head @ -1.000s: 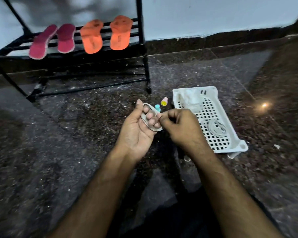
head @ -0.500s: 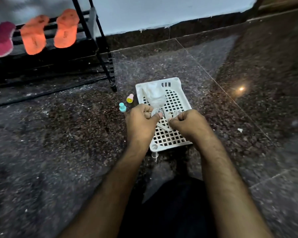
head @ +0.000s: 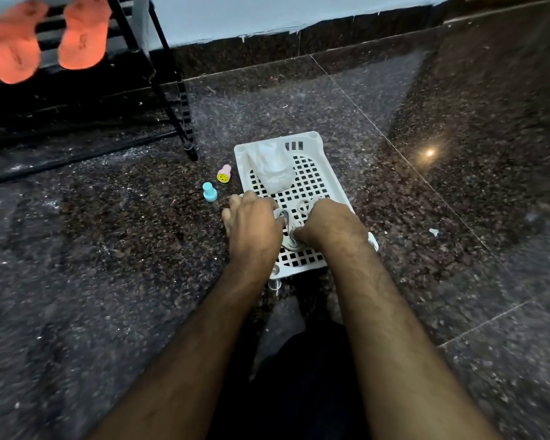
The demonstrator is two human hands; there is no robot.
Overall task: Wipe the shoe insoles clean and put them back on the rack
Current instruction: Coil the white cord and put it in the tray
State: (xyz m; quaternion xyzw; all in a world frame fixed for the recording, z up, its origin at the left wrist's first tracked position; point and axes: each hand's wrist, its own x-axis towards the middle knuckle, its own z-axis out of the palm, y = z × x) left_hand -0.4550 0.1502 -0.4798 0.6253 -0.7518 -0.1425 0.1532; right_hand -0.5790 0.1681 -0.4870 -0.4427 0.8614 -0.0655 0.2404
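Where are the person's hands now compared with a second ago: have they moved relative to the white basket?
Yes. The left hand and right hand have shifted right, from beside the white basket to directly over its perforated floor.

insoles (head: 46, 39) — two, orange, fuzzy, side by side, left one cut by the frame edge | pose: propped on rack bars, rounded ends lowest | rack (head: 159, 77) — black metal, slatted, top left, leg on floor
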